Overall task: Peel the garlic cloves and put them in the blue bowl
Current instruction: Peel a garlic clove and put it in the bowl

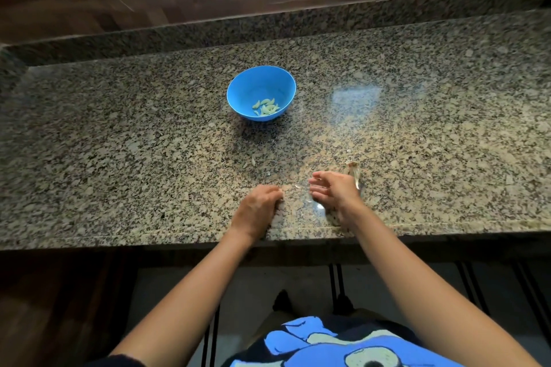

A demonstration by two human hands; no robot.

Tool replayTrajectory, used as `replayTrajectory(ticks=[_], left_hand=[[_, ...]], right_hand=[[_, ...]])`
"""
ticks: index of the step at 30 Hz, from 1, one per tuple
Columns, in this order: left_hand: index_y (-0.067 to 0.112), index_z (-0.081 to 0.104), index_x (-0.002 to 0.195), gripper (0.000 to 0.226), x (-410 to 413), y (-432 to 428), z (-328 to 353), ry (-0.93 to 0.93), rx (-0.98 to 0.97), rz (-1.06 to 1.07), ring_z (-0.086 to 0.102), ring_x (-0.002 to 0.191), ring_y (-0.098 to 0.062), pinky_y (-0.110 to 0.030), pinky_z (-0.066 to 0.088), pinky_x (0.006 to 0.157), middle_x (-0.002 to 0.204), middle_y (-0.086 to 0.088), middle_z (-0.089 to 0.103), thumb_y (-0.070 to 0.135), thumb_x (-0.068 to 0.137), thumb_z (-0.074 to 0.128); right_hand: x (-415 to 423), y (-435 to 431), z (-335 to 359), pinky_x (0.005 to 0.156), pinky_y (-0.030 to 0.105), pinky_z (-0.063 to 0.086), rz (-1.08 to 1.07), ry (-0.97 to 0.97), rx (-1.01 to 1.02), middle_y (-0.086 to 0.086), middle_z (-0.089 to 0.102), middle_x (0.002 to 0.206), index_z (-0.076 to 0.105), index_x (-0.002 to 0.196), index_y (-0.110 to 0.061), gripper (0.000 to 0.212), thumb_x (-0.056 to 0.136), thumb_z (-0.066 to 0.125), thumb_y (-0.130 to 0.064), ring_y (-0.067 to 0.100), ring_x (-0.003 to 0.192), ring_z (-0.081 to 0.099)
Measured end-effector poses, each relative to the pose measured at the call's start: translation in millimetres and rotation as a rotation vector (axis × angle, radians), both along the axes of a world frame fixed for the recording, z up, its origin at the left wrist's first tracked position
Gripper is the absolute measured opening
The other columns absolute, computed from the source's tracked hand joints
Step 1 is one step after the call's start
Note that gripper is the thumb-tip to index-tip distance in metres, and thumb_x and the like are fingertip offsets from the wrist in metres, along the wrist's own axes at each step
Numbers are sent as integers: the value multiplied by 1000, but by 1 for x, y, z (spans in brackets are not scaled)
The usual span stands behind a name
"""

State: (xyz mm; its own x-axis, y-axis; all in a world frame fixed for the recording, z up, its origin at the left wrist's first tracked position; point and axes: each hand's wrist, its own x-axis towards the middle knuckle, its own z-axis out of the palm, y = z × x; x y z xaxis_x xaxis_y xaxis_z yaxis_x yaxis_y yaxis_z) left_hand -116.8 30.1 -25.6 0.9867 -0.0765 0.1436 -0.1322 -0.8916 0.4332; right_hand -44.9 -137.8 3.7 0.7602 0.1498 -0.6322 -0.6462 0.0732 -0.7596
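granite desk (119, 143), both hands near its front edge. left hand (258, 208): fingers curled down onto the stone; whether they cover a clove cannot be told. right hand (333, 191): fingers loosely extended, holding nothing. papery skin scraps (353, 171) lie just beyond the right hand. small pale bits (252, 161) lie further out, clove or husk unclear. blue bowl (256, 83) stands well beyond, upright, with peeled cloves (266, 107) in its bottom. judgement: cloves are light, firm and slick once bare; pinch across the flat sides near the root end. skins look brittle and likely to drift.
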Motion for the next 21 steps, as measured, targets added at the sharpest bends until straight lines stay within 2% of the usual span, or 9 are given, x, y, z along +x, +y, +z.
replayTrajectory(ticks=[2,4,6,8,12,14,16,19,21], left_hand=[[4,69,98,16,11,-16,12,76,-335,341,67,82,-16,-20,55,72,95,-8,70,2,84,62],[7,71,99,17,20,-31,24,125,-604,486,67,83,-11,-15,53,71,94,-4,72,6,84,65],[9,71,98,16,20,-48,34,88,-603,398,66,79,-8,-13,53,69,91,-2,72,7,83,65],[10,71,99,16,12,-59,38,36,-456,259,66,76,-10,-16,53,68,90,-1,72,8,86,62],[14,72,96,19,9,-63,26,-88,-167,116,61,88,-15,-18,30,78,92,0,72,23,84,60],[11,71,102,20,8,-63,24,-85,-194,67,58,93,-17,-20,33,82,99,-5,71,15,84,64],[9,70,102,19,8,-62,23,-39,-271,69,55,87,-17,-20,40,76,93,-7,66,12,84,65],[11,69,101,16,12,-50,22,26,-452,199,56,81,-15,-21,50,70,88,0,60,13,87,62],[11,66,107,20,15,-36,15,8,-480,326,60,92,-16,-19,51,79,100,0,62,9,90,56]], right_hand=[[-4,5,2,79,36,55,85,104,64,16,68,94,62,101,2,21,93,49,-13,26,84,67],[-6,9,4,81,36,55,138,199,146,18,67,100,60,105,1,25,96,45,-16,27,91,67],[-7,8,4,73,35,56,101,285,262,21,65,101,57,106,2,26,97,43,-17,28,90,66],[-8,6,5,64,31,56,2,375,386,20,64,91,58,99,1,24,97,43,-17,25,80,65],[-9,0,0,50,20,53,-123,454,468,13,59,82,57,112,3,27,93,51,-16,15,66,57],[-8,-3,-1,51,21,55,-166,467,486,15,59,85,58,109,4,24,91,53,-11,16,66,59],[-9,-7,2,52,26,56,-178,463,494,18,61,86,61,92,4,13,90,53,-6,20,68,62],[-10,-10,4,62,34,58,-179,429,457,21,62,84,60,79,1,14,90,51,-4,26,74,64],[-9,-13,4,62,35,58,-207,408,442,23,63,84,61,81,2,15,90,50,-3,28,67,67]])
